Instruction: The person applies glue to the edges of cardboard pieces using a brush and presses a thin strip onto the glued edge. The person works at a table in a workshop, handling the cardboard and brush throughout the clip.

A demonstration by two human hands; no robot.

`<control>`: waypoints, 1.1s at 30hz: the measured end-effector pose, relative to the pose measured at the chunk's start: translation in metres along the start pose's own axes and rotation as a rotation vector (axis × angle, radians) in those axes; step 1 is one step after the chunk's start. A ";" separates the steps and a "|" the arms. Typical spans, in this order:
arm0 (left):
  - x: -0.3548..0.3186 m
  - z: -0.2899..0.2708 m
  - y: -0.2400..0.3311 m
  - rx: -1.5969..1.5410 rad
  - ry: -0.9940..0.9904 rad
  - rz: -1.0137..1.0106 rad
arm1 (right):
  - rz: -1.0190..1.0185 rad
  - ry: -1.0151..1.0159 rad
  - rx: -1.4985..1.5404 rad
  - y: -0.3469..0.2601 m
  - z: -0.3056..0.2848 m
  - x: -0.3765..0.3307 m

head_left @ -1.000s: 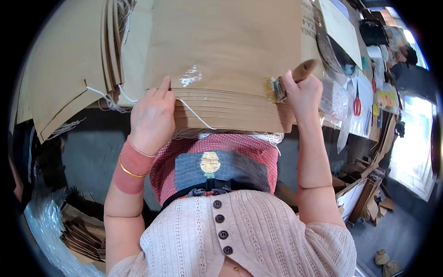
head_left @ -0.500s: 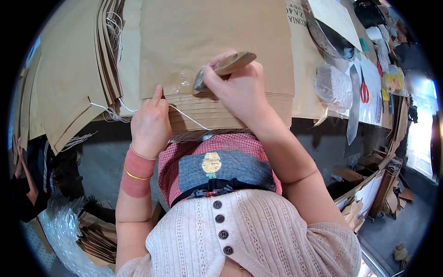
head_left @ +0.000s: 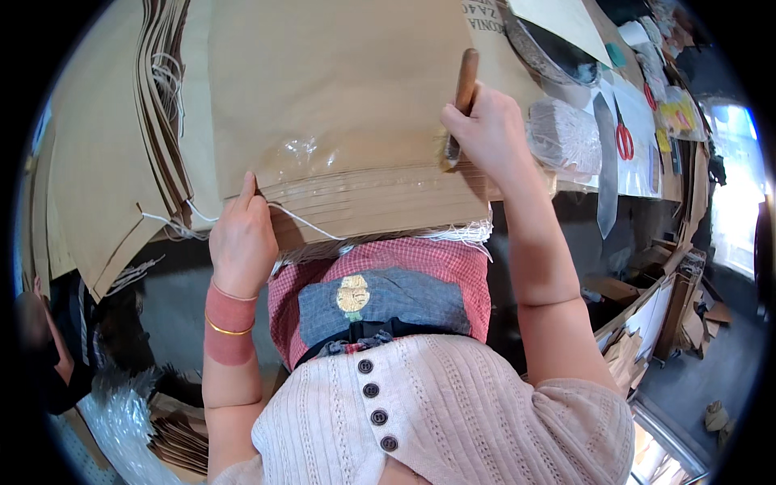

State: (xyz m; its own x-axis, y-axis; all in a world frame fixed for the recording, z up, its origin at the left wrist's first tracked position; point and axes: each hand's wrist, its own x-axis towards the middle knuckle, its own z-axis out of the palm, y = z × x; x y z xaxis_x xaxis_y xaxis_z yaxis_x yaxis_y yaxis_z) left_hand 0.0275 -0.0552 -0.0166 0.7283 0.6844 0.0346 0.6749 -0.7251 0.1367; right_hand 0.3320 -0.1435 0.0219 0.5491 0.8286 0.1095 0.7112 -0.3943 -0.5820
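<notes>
A stack of brown paper sheets (head_left: 339, 105) lies on the table in front of me, its near edges fanned out in steps and wet with glossy glue. My right hand (head_left: 485, 133) grips a wooden-handled brush (head_left: 461, 97), bristles down on the stack's near right edge. My left hand (head_left: 241, 234) rests on the near left corner of the stack, index finger stretched onto the paper. A thin white string (head_left: 303, 220) runs across the fanned edges beside that hand.
More brown paper bags with white string handles (head_left: 121, 153) are piled to the left. Red-handled scissors (head_left: 624, 137), a wrapped bundle (head_left: 566, 133) and papers lie on the right of the table. Flattened paper stacks (head_left: 182, 440) and clear plastic sit on the floor at lower left.
My right hand has carried the brush from the middle of the fanned edge over to its right end. My left hand stays pressed on the left corner.
</notes>
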 end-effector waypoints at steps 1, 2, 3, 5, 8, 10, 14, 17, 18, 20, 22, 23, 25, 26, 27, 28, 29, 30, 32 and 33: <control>0.000 -0.002 0.002 0.012 -0.028 -0.018 | 0.060 -0.038 0.272 -0.001 -0.013 -0.001; 0.000 -0.003 0.002 -0.001 -0.032 -0.019 | 0.117 -0.076 0.543 0.003 -0.025 -0.003; 0.000 -0.004 0.003 -0.014 -0.036 -0.021 | 0.075 -0.036 1.029 0.016 -0.040 -0.008; -0.002 -0.005 0.002 -0.050 -0.031 -0.017 | 0.063 0.242 1.219 0.036 -0.076 -0.015; -0.007 -0.011 0.000 -0.172 0.030 0.048 | -0.115 0.506 0.207 0.112 -0.105 -0.011; -0.013 -0.018 -0.002 -0.332 0.111 0.133 | -0.185 0.420 -0.505 0.165 -0.115 -0.016; -0.042 -0.070 0.010 -0.799 -0.238 0.164 | -0.213 0.311 -0.553 0.143 -0.096 -0.040; -0.042 -0.102 0.027 -0.980 -0.283 0.403 | -0.304 0.003 0.074 0.047 -0.041 -0.085; -0.042 -0.109 0.033 -1.004 -0.191 0.378 | -0.061 -0.286 0.711 0.017 -0.022 -0.104; -0.039 -0.120 0.039 -1.046 -0.012 0.344 | -0.500 -0.455 0.561 -0.001 0.027 -0.126; -0.050 -0.126 0.025 -0.927 0.262 0.155 | -0.531 -0.561 0.548 0.002 0.027 -0.124; -0.051 -0.136 0.015 -0.783 0.203 0.071 | -0.408 -0.510 0.534 0.009 0.007 -0.119; -0.049 -0.142 0.000 -0.578 0.147 -0.013 | -0.203 -0.415 0.599 0.023 -0.029 -0.109; -0.040 -0.130 -0.007 -0.544 0.154 0.012 | -0.109 -0.350 0.650 0.031 -0.047 -0.103; -0.034 -0.119 -0.013 -0.570 0.186 -0.035 | -0.138 -0.274 0.562 0.030 -0.062 -0.091; -0.023 -0.114 -0.016 -0.610 0.160 -0.112 | -0.172 -0.198 0.476 0.031 -0.071 -0.079; -0.008 -0.100 -0.026 -0.695 0.133 -0.124 | -0.110 -0.195 0.458 0.036 -0.071 -0.067; 0.008 -0.086 -0.035 -0.703 0.112 -0.077 | -0.052 -0.194 0.442 0.040 -0.069 -0.053; 0.031 -0.058 -0.049 -0.725 0.075 -0.028 | 0.047 -0.217 0.431 0.052 -0.050 -0.028; 0.039 -0.040 -0.053 -0.755 0.056 -0.015 | 0.096 -0.233 0.421 0.063 -0.035 -0.020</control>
State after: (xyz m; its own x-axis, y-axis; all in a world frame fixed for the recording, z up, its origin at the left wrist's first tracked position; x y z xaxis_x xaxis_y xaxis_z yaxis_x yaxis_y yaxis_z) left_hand 0.0158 0.0131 0.0171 0.6989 0.7113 0.0751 0.4052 -0.4802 0.7780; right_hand 0.3814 -0.1990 0.0111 0.4564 0.8822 -0.1156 0.3964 -0.3179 -0.8612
